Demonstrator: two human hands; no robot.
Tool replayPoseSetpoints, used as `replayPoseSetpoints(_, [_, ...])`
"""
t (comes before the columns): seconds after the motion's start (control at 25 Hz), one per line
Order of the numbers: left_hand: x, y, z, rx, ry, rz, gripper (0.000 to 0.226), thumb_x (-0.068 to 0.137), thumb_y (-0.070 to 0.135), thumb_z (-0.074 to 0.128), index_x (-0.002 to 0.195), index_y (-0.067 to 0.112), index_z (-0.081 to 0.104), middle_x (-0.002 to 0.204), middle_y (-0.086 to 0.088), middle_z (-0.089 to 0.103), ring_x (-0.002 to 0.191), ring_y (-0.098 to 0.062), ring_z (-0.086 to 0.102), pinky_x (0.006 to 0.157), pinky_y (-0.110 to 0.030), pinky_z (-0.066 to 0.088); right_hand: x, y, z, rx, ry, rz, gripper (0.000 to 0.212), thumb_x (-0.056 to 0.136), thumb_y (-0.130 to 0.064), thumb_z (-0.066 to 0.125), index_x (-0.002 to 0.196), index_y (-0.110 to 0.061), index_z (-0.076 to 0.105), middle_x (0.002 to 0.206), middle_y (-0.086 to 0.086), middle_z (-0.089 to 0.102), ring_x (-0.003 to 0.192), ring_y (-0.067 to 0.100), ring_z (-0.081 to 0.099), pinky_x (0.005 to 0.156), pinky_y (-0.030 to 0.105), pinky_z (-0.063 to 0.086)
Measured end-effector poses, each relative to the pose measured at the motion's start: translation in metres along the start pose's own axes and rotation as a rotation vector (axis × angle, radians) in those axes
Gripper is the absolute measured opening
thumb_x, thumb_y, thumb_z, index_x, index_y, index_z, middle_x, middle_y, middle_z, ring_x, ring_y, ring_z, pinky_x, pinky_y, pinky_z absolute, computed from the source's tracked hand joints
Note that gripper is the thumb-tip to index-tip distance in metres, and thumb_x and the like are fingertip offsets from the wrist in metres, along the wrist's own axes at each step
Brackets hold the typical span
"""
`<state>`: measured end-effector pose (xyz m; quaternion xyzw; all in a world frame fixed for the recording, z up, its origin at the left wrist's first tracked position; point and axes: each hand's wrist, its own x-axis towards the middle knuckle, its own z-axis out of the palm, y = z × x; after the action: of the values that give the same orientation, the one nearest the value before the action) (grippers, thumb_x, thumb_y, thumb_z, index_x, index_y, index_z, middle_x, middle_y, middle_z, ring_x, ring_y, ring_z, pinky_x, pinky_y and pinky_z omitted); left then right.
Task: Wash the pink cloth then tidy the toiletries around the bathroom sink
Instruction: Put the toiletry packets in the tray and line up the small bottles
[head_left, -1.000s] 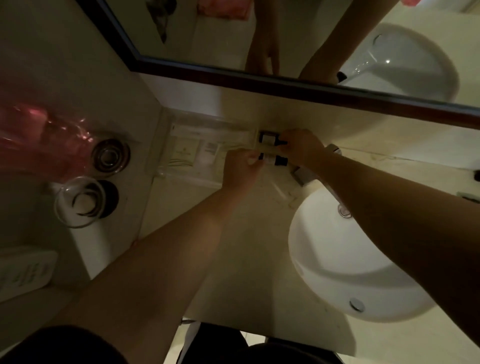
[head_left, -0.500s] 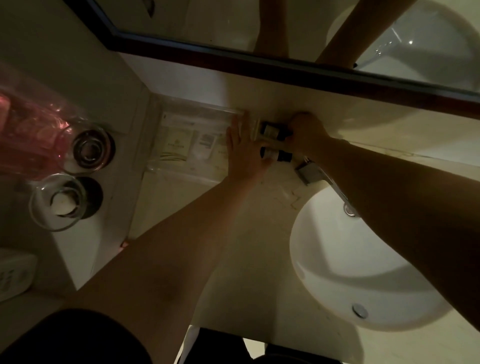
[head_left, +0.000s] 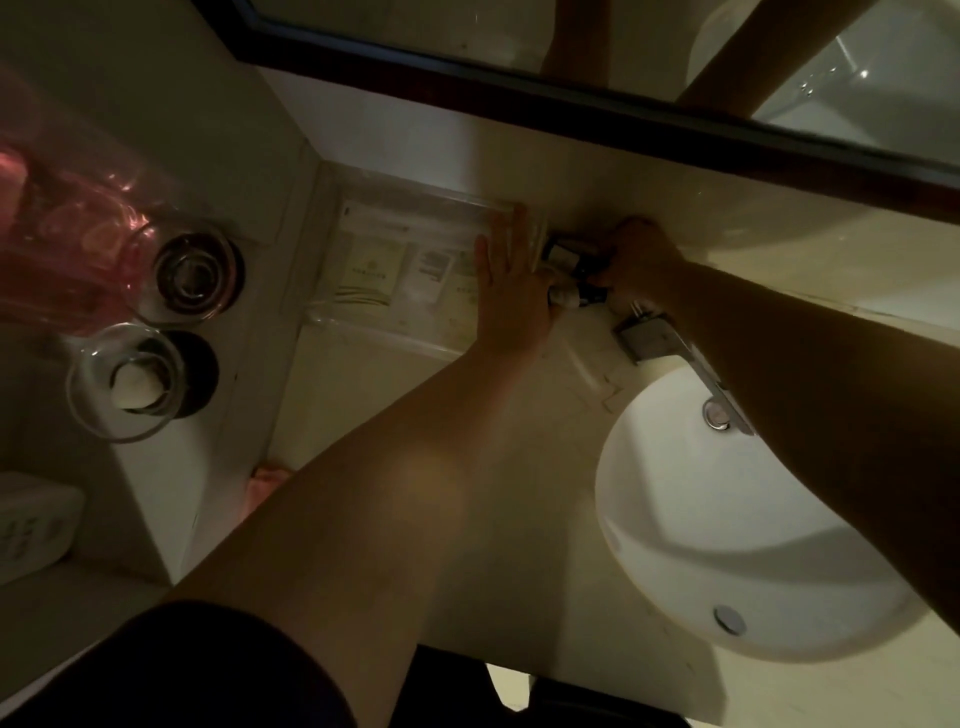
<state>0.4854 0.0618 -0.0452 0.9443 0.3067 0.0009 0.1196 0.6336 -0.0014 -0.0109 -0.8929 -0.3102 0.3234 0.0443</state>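
Observation:
A clear tray (head_left: 332, 322) with several white toiletry packets (head_left: 371, 273) lies on the counter against the back wall. My left hand (head_left: 511, 291) lies flat with straight fingers on the tray's right end. Just right of it stand two small dark-capped bottles (head_left: 569, 273). My right hand (head_left: 636, 260) curls around them from the right. A bit of the pink cloth (head_left: 267, 480) shows under my left forearm at the counter's left edge.
A white sink (head_left: 727, 519) with a chrome tap (head_left: 670, 348) fills the right. On a raised ledge at the left stand two glass cups (head_left: 124, 382) beside pink wrapping (head_left: 62, 244). A mirror (head_left: 519, 31) hangs above. A white box (head_left: 31, 525) sits lower left.
My left hand has gone from curled by the bottles to flat on the tray's right end. My right hand stays at the bottles. The view has shifted slightly down and closer.

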Motion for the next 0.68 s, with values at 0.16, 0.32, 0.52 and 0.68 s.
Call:
replayPoseSetpoints(0.16, [0.001, -0.002, -0.016, -0.058, -0.151, 0.052, 0.038, 0.09, 0.048, 0.052, 0.121, 0.031, 0.064, 0.159, -0.017, -0.008, 0.145, -0.042, -0.011, 0.115, -0.053, -0.011, -0.014, -0.001, -0.009, 0.063, -0.037, 0.042, 0.051, 0.078, -0.018, 0.077, 0.12, 0.002, 0.056, 0.114, 0.02, 0.06, 0.106, 0.033, 0.059, 0.087, 0.035, 0.05])
replayPoseSetpoints(0.32, [0.001, -0.012, -0.04, -0.27, -0.265, 0.052, 0.035, 0.088, 0.04, 0.061, 0.114, 0.016, 0.068, 0.159, -0.016, -0.007, 0.146, -0.036, -0.012, 0.118, -0.048, -0.008, -0.035, -0.007, -0.022, 0.127, 0.028, 0.065, 0.032, 0.08, -0.024, 0.073, 0.102, -0.003, 0.064, 0.096, 0.015, 0.064, 0.092, 0.029, 0.063, 0.068, 0.03, 0.049])
replayPoseSetpoints(0.52, [-0.028, -0.022, -0.067, -0.698, -0.262, -0.086, 0.034, 0.088, 0.029, 0.066, 0.11, 0.004, 0.063, 0.146, -0.012, 0.042, 0.138, -0.022, 0.034, 0.113, -0.034, 0.029, -0.072, -0.011, -0.04, 0.436, 0.155, 0.124, 0.021, 0.081, -0.024, 0.071, 0.093, -0.008, 0.068, 0.084, 0.008, 0.07, 0.07, 0.017, 0.066, 0.068, 0.029, 0.055])
replayPoseSetpoints(0.68, [-0.052, -0.026, -0.088, -0.868, -0.028, -0.353, 0.015, 0.08, 0.031, 0.074, 0.084, 0.018, 0.068, 0.077, 0.01, 0.064, 0.066, 0.002, 0.058, 0.057, -0.01, 0.045, -0.097, -0.027, -0.046, 0.642, 0.174, 0.041, 0.018, 0.08, -0.016, 0.073, 0.093, -0.006, 0.065, 0.083, 0.011, 0.071, 0.064, 0.013, 0.07, 0.064, 0.025, 0.059])
